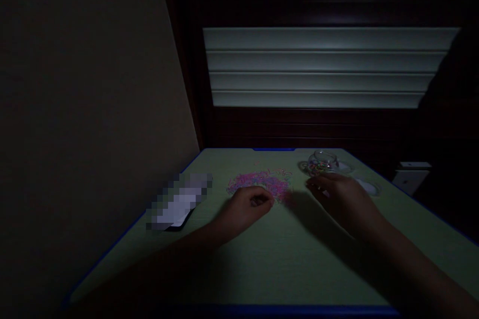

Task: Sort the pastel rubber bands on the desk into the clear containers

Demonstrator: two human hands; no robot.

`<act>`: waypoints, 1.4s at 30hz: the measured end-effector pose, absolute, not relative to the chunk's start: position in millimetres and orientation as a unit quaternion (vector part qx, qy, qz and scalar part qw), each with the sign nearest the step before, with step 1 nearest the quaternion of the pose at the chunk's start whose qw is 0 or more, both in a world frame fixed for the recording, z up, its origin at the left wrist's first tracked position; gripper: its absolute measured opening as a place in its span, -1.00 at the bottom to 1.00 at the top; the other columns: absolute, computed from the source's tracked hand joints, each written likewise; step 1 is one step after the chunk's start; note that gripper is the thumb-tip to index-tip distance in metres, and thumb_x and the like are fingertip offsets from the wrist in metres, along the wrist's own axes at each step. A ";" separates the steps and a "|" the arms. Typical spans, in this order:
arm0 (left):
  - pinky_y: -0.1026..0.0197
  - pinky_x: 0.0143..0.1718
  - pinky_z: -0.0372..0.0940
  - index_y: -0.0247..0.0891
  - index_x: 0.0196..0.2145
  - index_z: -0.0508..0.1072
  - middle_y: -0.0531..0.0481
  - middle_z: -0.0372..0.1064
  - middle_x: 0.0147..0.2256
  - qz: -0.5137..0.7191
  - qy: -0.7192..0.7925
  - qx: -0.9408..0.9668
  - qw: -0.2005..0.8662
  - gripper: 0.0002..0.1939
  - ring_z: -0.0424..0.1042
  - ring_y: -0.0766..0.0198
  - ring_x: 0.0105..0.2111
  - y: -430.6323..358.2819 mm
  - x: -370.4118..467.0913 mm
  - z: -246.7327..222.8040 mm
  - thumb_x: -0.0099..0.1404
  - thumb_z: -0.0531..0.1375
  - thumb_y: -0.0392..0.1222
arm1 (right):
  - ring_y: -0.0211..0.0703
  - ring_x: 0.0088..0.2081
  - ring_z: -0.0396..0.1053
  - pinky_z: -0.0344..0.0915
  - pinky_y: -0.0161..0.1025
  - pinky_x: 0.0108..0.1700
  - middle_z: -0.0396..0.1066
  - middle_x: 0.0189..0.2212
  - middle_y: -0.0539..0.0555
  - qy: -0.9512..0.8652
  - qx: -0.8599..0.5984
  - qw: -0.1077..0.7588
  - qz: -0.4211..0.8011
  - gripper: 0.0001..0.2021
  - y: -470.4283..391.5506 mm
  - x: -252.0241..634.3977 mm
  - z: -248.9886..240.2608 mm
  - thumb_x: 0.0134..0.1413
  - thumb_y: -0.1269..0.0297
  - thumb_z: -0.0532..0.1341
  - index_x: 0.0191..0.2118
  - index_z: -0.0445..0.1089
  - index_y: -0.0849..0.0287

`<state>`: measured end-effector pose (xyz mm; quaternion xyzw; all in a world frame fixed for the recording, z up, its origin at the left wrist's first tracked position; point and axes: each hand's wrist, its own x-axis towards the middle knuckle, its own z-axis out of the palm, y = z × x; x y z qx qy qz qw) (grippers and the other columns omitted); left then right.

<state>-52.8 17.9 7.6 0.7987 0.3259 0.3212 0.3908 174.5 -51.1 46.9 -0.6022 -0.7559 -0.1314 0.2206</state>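
We see the loose pile of pink and purple loops (279, 187) mid-surface, its long axis running roughly from nine to three o'clock. Our left hand (245, 207) is the nearer one: the pile lies at about one o'clock from it, right against its knuckles in our view, though we cannot tell whether they touch. From our right hand (342, 197) the pile is at nine o'clock, a gap of surface (262, 269) between. That hand is nearer the glass jar (324, 162), at eleven o'clock from it and holding coloured bits.

Our left fingers are curled, the thumb close to the index; our right fingertips are drawn in toward the thumb. It is too dim to tell whether either hand pinches a loop.

A clear round piece (368, 188) sits at two o'clock from the right hand, near the slanting edge. A partly pixelated flat object (183, 204) lies at nine o'clock from the left hand, toward the wall (93, 109). Our room for moving is toward six o'clock, down to the near blue edge (262, 311).
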 end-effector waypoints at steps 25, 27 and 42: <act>0.12 -0.08 0.22 -0.30 -0.21 0.42 -0.13 0.38 -0.18 0.107 0.335 0.931 -0.096 -0.74 0.33 0.17 -0.13 26.9 -79.5 23.2 0.28 -0.02 -0.45 | -0.19 -0.39 0.37 0.14 -0.30 -0.38 0.43 -0.40 0.11 -0.798 -0.580 0.155 -0.051 -0.78 -49.7 170.3 41.7 0.12 0.38 0.04 -0.33 0.45 0.16; 0.12 -0.08 0.22 -0.30 -0.20 0.42 -0.12 0.38 -0.17 0.106 0.338 0.930 -0.095 -0.74 0.33 0.17 -0.13 27.0 -79.7 21.9 0.27 -0.01 -0.46 | -0.20 -0.40 0.36 0.13 -0.30 -0.40 0.43 -0.41 0.11 -0.797 -0.580 0.160 -0.052 -0.79 -49.5 170.6 40.6 0.12 0.36 0.05 -0.35 0.45 0.16; 0.14 -0.12 0.24 -0.32 -0.24 0.43 -0.13 0.38 -0.19 0.083 0.331 0.932 -0.127 -0.76 0.34 0.17 -0.17 30.7 -78.5 16.8 0.26 0.01 -0.46 | -0.21 -0.42 0.35 0.11 -0.31 -0.42 0.42 -0.43 0.11 -0.798 -0.580 0.158 -0.053 -0.77 -51.4 168.6 42.3 0.15 0.33 0.04 -0.37 0.44 0.16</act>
